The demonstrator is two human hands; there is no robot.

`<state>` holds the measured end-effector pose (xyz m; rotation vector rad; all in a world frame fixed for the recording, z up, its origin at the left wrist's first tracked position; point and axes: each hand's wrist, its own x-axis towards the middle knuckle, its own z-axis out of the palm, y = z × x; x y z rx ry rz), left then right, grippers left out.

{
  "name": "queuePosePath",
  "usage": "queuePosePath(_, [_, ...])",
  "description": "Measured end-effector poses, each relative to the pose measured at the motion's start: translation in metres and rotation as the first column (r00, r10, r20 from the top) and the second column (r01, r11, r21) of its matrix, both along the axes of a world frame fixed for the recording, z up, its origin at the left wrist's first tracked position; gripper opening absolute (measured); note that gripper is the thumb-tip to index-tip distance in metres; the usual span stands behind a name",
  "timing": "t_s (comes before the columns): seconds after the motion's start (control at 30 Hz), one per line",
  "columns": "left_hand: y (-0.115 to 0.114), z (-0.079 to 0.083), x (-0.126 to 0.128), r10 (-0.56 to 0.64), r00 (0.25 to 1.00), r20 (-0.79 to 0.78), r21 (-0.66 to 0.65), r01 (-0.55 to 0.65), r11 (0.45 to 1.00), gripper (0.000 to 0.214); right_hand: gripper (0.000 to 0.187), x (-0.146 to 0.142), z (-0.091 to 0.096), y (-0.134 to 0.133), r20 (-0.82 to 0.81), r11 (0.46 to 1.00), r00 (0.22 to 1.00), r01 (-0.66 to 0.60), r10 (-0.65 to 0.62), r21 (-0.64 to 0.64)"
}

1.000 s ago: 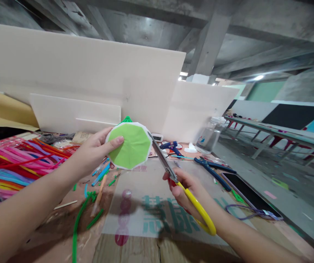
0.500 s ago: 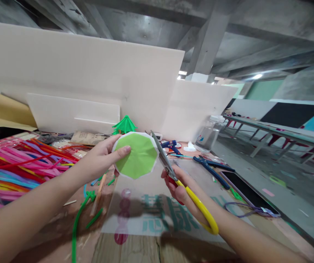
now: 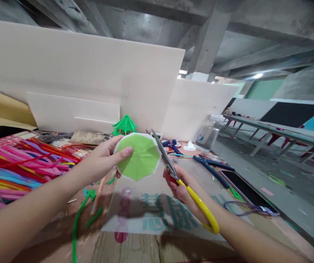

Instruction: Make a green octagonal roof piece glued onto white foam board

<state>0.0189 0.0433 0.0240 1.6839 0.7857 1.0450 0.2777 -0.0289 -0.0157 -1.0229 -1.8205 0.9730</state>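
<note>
In the head view: pinching a lime-green, many-sided flat disc with a white border (image 3: 143, 160) in the left hand (image 3: 110, 155), thumb pressed on its face, other fingers mostly out of sight behind. Raised above the wooden table (image 3: 129, 250) and facing the camera, presumably to keep the rim clear for the blades. Gripping yellow-handled metal scissors (image 3: 170, 167) in the right hand (image 3: 191, 180), fingers wrapped round the handles, blades slightly parted at the disc's right edge; hard to say whether biting into the rim or merely alongside.

Hiding, behind the disc, the base of a bright-green, fuzzy, roof-shaped model (image 3: 125, 124), and, behind the blade tips, part of a small white device (image 3: 159, 136), too small to identify. Losing a heap of multicoloured fuzzy strips (image 3: 27, 160) partly to the left edge, and a green fuzzy stem (image 3: 76, 226) to the bottom one.
</note>
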Motion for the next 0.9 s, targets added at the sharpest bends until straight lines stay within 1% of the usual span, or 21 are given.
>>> queuePosePath(0.17, [0.001, 0.001, 0.000, -0.014, 1.000, -0.002, 0.021, 0.014, 1.000, 0.047, 0.068, -0.002, 0.001, 0.000, -0.003, 0.999, 0.999, 0.044, -0.045, -0.016])
queuePosePath(0.33, [0.001, 0.000, -0.001, -0.020, 1.000, -0.005, 0.023, 0.020, 1.000, 0.041, 0.070, -0.002, 0.000, -0.001, -0.029, 0.994, 0.997, 0.065, -0.068, -0.083])
queuePosePath(0.43, [0.002, 0.000, -0.002, -0.023, 1.000, -0.002, 0.017, 0.023, 1.000, 0.042, 0.069, -0.001, -0.001, -0.002, -0.041, 0.991, 0.995, 0.082, -0.086, -0.106])
queuePosePath(0.7, [0.011, -0.007, -0.006, -0.029, 1.000, -0.004, 0.038, 0.030, 0.999, 0.044, 0.067, -0.001, -0.004, 0.000, -0.053, 0.991, 0.993, 0.099, -0.104, -0.093])
queuePosePath(0.9, [0.016, -0.009, -0.010, -0.030, 0.999, 0.028, 0.015, 0.030, 0.999, 0.048, 0.067, -0.002, -0.004, 0.000, -0.082, 0.992, 0.991, 0.099, -0.105, -0.074])
